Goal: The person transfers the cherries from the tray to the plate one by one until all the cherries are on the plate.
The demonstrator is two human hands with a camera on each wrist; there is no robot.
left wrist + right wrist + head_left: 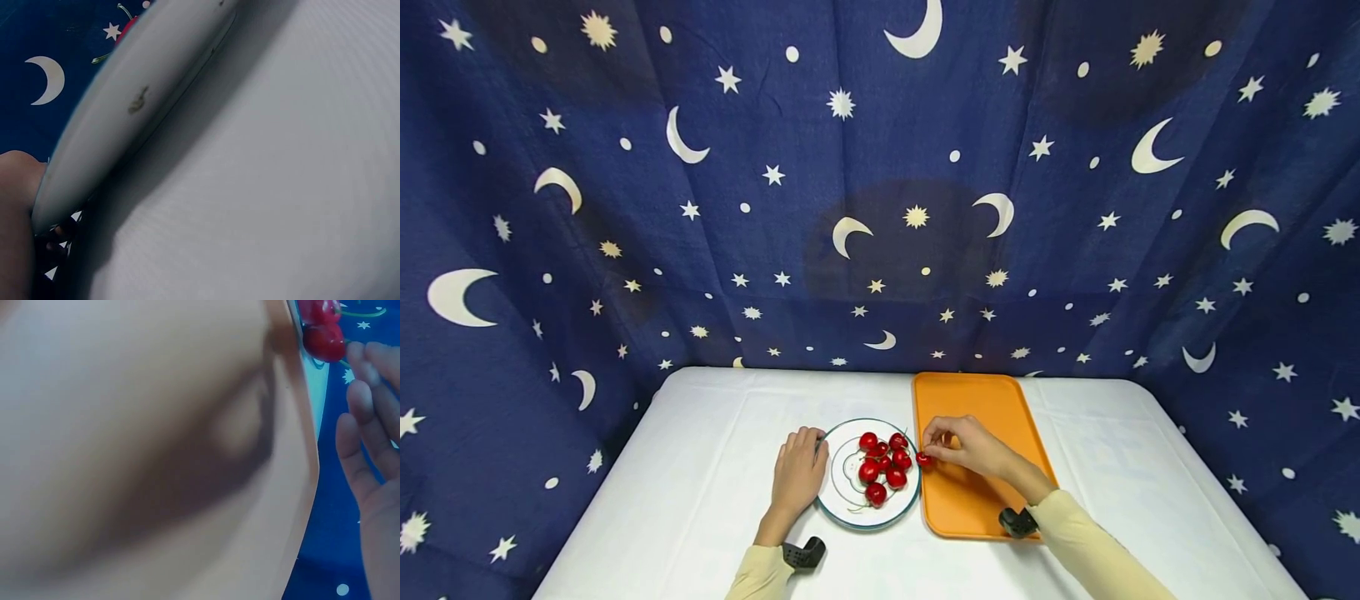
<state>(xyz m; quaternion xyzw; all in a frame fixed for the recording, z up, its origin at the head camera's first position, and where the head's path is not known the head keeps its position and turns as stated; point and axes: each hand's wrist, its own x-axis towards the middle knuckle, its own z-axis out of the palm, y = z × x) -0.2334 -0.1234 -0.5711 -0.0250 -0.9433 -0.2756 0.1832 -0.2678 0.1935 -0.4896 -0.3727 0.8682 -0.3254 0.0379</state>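
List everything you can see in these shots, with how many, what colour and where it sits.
plate: one, white with a teal rim, on the table left of the tray
cherries on the plate: several, about eight, red, clustered on its right half
held cherry: one, red, at the tray's left edge, pinched by the right hand
tray: one, orange, right of the plate
tablecloth: one, white, covering the table
backdrop cloth: one, dark blue with pale moons and stars, behind and beside the table
wrist cameras: two, black, one at each wrist
sleeves: two, cream
left hand: one, resting at the plate's left rim
right hand: one, over the tray, pinching the held cherry
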